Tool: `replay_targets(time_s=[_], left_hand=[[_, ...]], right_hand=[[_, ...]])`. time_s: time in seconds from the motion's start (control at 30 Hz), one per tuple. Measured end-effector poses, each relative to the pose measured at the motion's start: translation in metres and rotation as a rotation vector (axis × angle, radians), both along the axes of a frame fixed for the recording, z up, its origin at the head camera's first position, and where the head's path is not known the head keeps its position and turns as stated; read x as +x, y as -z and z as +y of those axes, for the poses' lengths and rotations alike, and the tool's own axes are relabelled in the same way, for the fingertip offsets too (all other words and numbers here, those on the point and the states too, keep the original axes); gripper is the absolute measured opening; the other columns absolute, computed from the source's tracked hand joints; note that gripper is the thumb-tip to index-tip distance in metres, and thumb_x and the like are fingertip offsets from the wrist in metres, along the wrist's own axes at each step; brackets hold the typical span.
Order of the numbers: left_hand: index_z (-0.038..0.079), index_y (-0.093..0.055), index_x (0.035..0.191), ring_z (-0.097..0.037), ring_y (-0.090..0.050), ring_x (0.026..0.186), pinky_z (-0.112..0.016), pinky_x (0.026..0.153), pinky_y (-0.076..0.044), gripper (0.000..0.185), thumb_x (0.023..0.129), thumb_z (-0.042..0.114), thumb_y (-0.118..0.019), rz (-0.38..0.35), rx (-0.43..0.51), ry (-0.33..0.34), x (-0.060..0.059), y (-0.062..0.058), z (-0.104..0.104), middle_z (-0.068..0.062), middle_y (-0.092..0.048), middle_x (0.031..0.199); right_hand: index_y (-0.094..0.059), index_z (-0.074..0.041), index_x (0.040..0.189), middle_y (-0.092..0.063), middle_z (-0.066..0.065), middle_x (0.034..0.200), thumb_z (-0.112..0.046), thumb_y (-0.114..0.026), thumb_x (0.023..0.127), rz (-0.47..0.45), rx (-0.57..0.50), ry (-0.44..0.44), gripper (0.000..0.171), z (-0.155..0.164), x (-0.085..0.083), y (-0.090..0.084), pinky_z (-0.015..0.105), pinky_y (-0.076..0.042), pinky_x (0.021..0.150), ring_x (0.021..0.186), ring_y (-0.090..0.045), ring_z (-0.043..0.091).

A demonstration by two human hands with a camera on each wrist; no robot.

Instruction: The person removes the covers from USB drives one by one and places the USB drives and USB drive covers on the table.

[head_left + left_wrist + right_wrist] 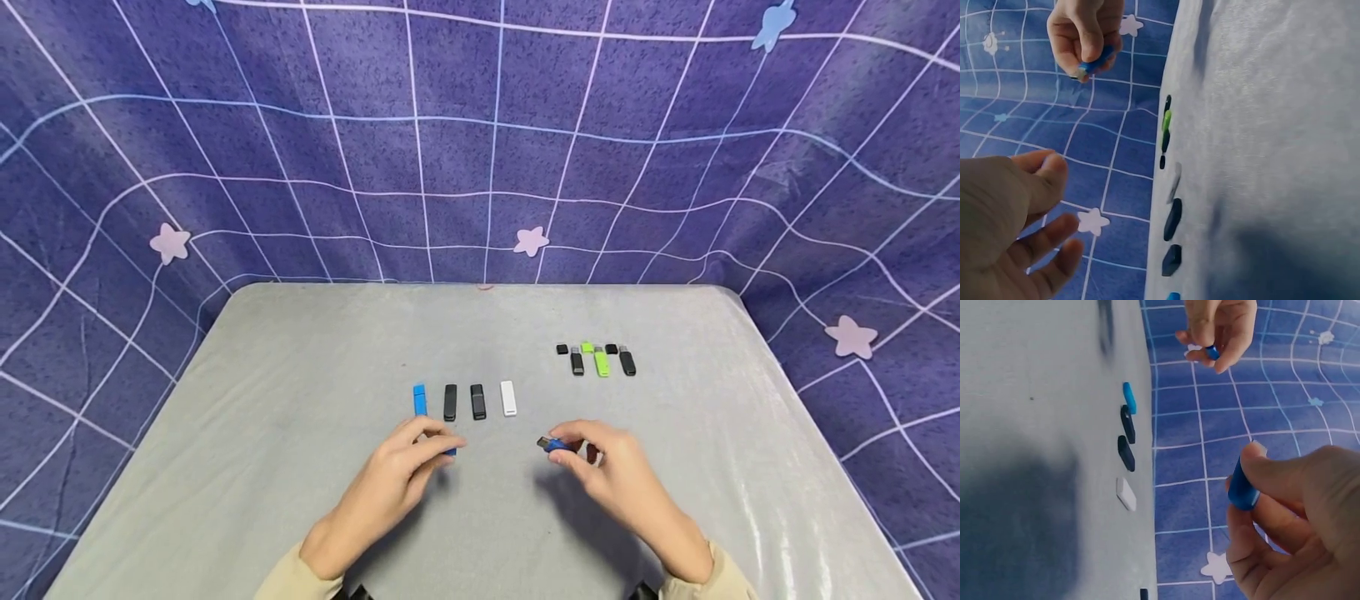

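Blue and uncapped, a USB flash drive [556,445] is pinched between the thumb and fingers of my right hand [611,462], its metal plug pointing left. My left hand [401,467] pinches a small blue cap [451,452], mostly hidden by the fingers. Both hands are above the table, apart from each other. Just beyond them lies a row of capped drives: a light blue one [420,400], partly behind my left hand, a black one [450,402], another black one [478,402] and a white one [508,398].
Farther back on the right lie uncapped drives: a black one [577,362], a green one [602,362] and another black one [627,361]. Their caps, including a green cap [587,347], lie beside their plugs. A grey cloth covers the table [337,342]; a purple curtain [450,158] stands behind.
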State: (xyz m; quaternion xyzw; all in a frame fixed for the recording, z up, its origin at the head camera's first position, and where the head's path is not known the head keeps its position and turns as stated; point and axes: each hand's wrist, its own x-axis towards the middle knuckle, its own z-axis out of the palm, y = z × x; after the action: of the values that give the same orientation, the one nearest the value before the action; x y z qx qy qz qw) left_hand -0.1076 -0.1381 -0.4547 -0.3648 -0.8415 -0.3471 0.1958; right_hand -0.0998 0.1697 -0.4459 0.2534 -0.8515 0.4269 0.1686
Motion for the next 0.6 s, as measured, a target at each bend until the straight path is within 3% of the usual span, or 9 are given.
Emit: replay_targets(time_s=[0.27, 0.43, 0.6], left_hand=[[0.012, -0.076, 0.112, -0.014, -0.067, 0.105, -0.031, 0.091, -0.056, 0.028, 0.086, 0.006, -0.083, 0.037, -0.032, -0.111, -0.013, -0.013, 0.012, 0.003, -0.074, 0.112], [0.012, -0.077, 0.110, -0.017, -0.066, 0.101, -0.032, 0.089, -0.055, 0.026, 0.085, 0.006, -0.083, 0.038, -0.009, -0.136, -0.022, -0.021, 0.019, 0.001, -0.073, 0.110], [0.011, -0.076, 0.113, -0.018, -0.067, 0.102, -0.035, 0.089, -0.057, 0.027, 0.087, 0.012, -0.083, 0.040, -0.054, -0.169, -0.035, -0.031, 0.028, 0.000, -0.073, 0.109]], right_hand=[[-0.078, -0.011, 0.095, -0.078, -0.003, 0.088, -0.002, -0.087, 0.079, -0.101, -0.036, 0.150, 0.019, 0.001, -0.009, -0.008, 0.023, -0.058, 0.067, 0.074, -0.069, 0.006], [-0.079, -0.011, 0.096, -0.075, -0.003, 0.087, -0.004, -0.086, 0.082, -0.165, -0.048, 0.234, 0.017, 0.000, -0.017, -0.014, 0.023, -0.055, 0.068, 0.074, -0.064, 0.007], [-0.079, -0.011, 0.100, -0.074, 0.000, 0.087, -0.004, -0.083, 0.085, -0.232, -0.043, 0.275, 0.017, -0.003, -0.028, -0.020, 0.022, -0.051, 0.068, 0.073, -0.061, 0.010]])
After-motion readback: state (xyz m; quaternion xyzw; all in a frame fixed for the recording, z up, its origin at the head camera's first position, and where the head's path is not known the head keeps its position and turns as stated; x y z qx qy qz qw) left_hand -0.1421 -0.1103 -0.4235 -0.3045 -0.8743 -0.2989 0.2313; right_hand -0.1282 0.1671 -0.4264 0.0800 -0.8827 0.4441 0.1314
